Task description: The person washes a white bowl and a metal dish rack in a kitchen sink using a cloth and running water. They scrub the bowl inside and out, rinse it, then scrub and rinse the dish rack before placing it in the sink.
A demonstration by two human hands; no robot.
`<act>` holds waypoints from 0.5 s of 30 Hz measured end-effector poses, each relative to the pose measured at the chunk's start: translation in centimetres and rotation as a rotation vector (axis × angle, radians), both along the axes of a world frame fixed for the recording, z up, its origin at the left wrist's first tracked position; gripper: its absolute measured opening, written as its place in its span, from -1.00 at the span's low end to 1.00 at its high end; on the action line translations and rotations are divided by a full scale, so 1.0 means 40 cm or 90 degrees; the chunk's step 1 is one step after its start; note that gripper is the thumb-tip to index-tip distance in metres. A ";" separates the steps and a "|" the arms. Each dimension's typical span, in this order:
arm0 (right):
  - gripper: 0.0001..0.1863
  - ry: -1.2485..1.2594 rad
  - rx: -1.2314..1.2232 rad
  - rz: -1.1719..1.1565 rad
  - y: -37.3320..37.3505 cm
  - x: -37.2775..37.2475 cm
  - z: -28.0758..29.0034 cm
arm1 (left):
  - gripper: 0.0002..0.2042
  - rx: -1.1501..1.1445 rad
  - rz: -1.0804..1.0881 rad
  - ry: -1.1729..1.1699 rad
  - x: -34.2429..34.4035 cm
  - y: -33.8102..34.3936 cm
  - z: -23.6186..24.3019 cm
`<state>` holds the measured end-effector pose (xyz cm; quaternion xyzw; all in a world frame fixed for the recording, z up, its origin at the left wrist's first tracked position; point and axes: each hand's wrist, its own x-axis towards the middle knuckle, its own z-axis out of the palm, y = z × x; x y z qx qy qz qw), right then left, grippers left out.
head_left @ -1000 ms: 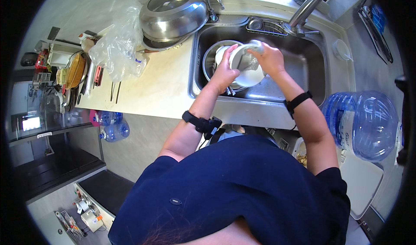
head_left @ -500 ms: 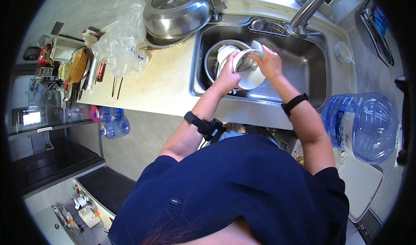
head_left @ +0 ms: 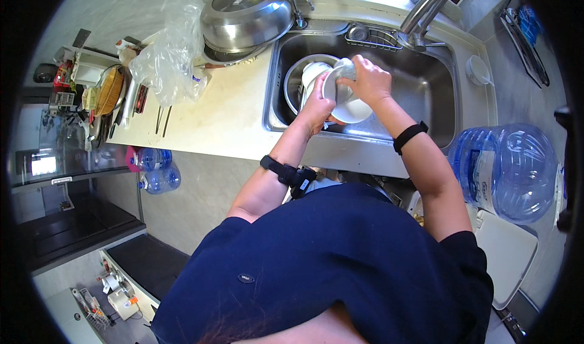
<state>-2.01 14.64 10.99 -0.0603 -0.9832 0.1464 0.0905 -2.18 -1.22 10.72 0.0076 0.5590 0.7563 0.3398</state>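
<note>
Both hands are over the steel sink (head_left: 420,100). My left hand (head_left: 318,108) grips a white bowl (head_left: 330,88), tilted on its side, with the fingers along its left edge. My right hand (head_left: 369,83) is closed on a pale grey scrubbing cloth (head_left: 344,71) pressed at the bowl's rim. Beneath them sits a steel basin (head_left: 292,85) with white dishes (head_left: 314,71) and another white bowl (head_left: 356,111); part of its contents is hidden by my hands and the held bowl.
A curved faucet (head_left: 426,17) rises behind the sink. On the left counter (head_left: 225,119) are a domed steel pot (head_left: 243,24), plastic bags (head_left: 164,67), chopsticks (head_left: 163,122) and assorted kitchenware. A large water jug (head_left: 514,170) lies right of me; a small white container (head_left: 476,70) is on the sink's right ledge.
My right hand has shifted up and left with the cloth, now further over the held bowl's rim. My left hand keeps hold of the bowl in nearly the same place.
</note>
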 end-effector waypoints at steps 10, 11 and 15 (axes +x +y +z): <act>-0.16 0.024 0.019 0.024 0.002 0.025 0.056 | -0.20 0.076 -0.007 -0.005 0.015 0.016 -0.011; -0.25 0.075 0.051 0.044 0.006 0.024 0.054 | -0.20 0.054 -0.016 -0.010 0.016 0.016 -0.010; -0.42 0.031 0.021 -0.072 0.036 0.010 0.002 | -0.20 0.038 0.001 0.042 0.000 0.019 -0.015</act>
